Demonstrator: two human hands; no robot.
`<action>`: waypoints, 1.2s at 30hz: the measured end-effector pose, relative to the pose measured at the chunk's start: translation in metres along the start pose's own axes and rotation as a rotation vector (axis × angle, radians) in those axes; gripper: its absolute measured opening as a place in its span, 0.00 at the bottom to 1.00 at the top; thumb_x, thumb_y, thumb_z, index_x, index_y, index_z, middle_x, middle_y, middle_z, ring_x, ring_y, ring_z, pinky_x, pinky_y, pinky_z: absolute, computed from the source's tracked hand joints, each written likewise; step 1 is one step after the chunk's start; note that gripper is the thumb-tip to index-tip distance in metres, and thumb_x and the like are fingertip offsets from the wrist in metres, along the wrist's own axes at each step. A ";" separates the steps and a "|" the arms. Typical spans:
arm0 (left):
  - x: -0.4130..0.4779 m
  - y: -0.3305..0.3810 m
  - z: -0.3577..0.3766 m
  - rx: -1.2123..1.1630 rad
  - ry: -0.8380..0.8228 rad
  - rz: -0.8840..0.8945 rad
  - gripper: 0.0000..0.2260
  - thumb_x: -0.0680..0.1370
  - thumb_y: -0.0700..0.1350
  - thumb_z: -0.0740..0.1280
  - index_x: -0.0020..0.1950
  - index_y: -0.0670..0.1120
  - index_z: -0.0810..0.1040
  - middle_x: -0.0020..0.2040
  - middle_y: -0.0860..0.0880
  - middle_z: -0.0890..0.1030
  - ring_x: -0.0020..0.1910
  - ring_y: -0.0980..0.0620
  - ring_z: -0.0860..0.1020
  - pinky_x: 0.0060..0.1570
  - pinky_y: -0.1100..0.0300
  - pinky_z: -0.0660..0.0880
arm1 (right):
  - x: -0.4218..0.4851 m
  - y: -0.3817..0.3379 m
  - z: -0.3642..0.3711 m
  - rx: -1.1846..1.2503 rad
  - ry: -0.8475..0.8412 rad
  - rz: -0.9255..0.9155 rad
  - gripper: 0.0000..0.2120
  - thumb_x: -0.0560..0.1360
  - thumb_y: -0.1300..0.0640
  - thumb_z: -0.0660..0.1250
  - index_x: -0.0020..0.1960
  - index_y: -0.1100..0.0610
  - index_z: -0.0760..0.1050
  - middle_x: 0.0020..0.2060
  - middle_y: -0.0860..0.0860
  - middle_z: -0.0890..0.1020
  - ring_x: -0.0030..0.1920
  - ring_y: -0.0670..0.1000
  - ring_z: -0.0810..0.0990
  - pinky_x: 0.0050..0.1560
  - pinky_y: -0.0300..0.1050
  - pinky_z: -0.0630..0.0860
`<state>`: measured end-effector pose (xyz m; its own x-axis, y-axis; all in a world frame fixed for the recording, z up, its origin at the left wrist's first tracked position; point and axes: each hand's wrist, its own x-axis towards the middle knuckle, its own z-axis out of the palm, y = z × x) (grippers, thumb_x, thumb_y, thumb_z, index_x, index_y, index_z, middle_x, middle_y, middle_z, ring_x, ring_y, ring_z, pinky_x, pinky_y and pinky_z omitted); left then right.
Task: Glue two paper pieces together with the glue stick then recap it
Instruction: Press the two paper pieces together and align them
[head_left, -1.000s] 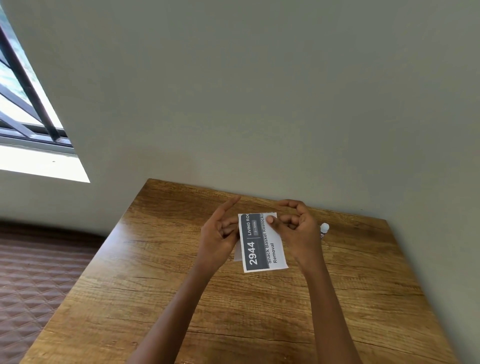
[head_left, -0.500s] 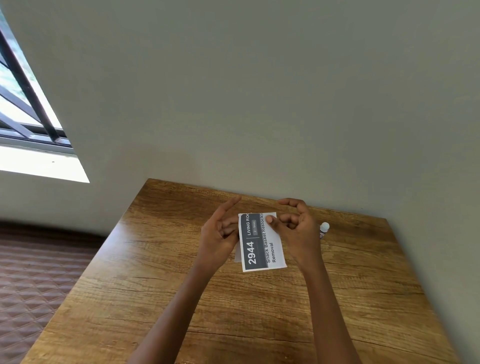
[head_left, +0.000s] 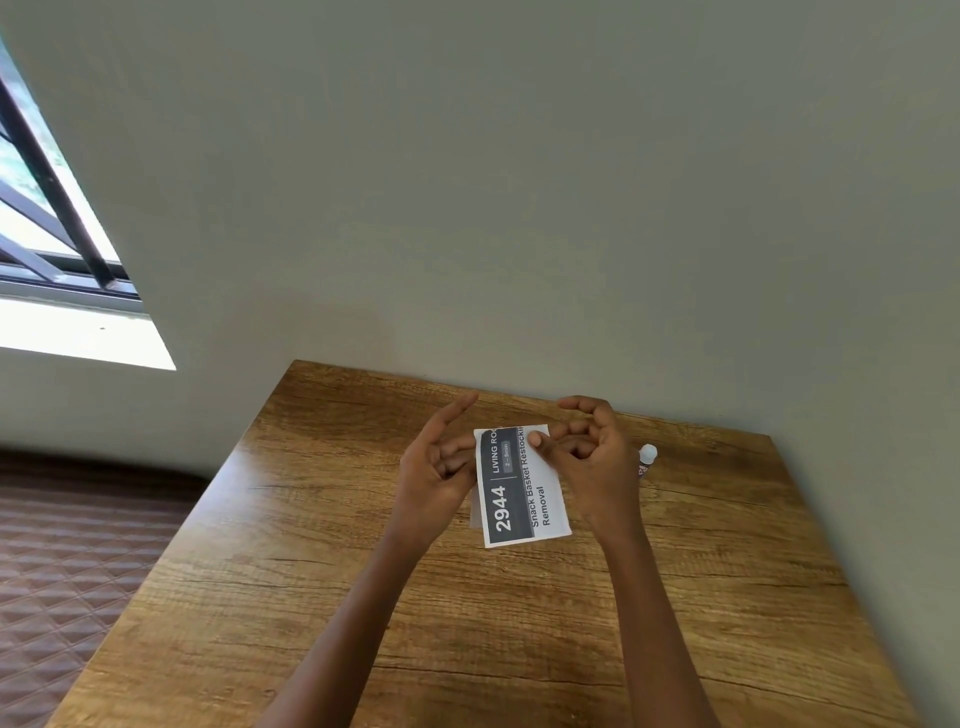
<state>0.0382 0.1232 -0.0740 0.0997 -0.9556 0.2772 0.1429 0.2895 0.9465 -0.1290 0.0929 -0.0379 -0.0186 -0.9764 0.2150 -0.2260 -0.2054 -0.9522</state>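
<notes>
Item: printed paper slip, marked "2944", held above the wooden table; this is your reference point.

Second paper piece: only a pale edge shows, peeking out at the slip's left side, behind it. Whether the two are already bonded cannot be told.

Your left hand: at the slip's left edge, fingers partly curled against or behind it, forefinger stretched out and free.

Your right hand: at the slip's upper right, thumb pressed on the printed face, remaining fingers loosely curled behind.

Glue stick: on the table just right of the slip, partly hidden by your right hand, white end showing. Capped or not cannot be told.

Step in hand, by judgement: aligning or pressing the two pieces together.

Next move, by judgement: if the joint holds, lay the slip down, free your right hand, and check the stick's cap.
</notes>
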 end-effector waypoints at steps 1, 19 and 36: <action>0.000 0.000 0.000 -0.003 0.000 -0.002 0.29 0.72 0.28 0.66 0.69 0.49 0.66 0.50 0.43 0.84 0.49 0.46 0.83 0.44 0.56 0.81 | 0.000 0.000 0.000 0.000 0.010 -0.007 0.19 0.67 0.57 0.75 0.55 0.54 0.73 0.39 0.54 0.81 0.39 0.52 0.83 0.37 0.44 0.81; -0.001 0.003 0.002 -0.034 -0.006 0.024 0.29 0.73 0.27 0.65 0.68 0.50 0.66 0.49 0.45 0.85 0.47 0.48 0.83 0.44 0.57 0.81 | -0.002 0.000 0.001 0.042 0.008 0.022 0.22 0.67 0.56 0.75 0.58 0.52 0.72 0.48 0.49 0.82 0.43 0.48 0.84 0.41 0.44 0.82; -0.002 0.003 0.003 -0.052 -0.032 0.001 0.28 0.73 0.29 0.64 0.69 0.49 0.66 0.51 0.43 0.84 0.48 0.47 0.83 0.45 0.56 0.81 | -0.001 -0.003 0.000 0.065 -0.007 0.016 0.20 0.69 0.59 0.74 0.58 0.53 0.71 0.39 0.51 0.83 0.37 0.45 0.83 0.34 0.39 0.79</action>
<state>0.0358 0.1264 -0.0710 0.0687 -0.9565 0.2836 0.1941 0.2916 0.9366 -0.1282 0.0950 -0.0350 -0.0147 -0.9801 0.1979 -0.1616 -0.1930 -0.9678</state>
